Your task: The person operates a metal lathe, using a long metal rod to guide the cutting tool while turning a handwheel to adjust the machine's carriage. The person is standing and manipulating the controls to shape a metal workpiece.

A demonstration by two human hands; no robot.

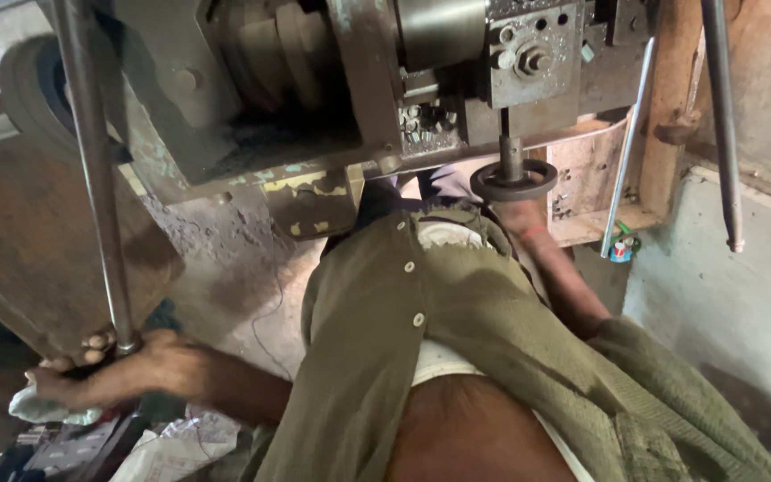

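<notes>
Grimy workshop floor [243,303] lies beneath a worn green machine [332,107], with a concrete wall [725,295] at the right. At the lower left, the left hand [109,370] has its fingers [95,342] wrapped tight around the foot of a steel rod [91,170] and also bunches a pale rag [46,409]. The right hand is hidden behind a black handwheel [514,178] under the machine, so its grip cannot be told.

Dim workshop light — brighter glow upper left, deep shadows low, soft blur, edges bent.
</notes>
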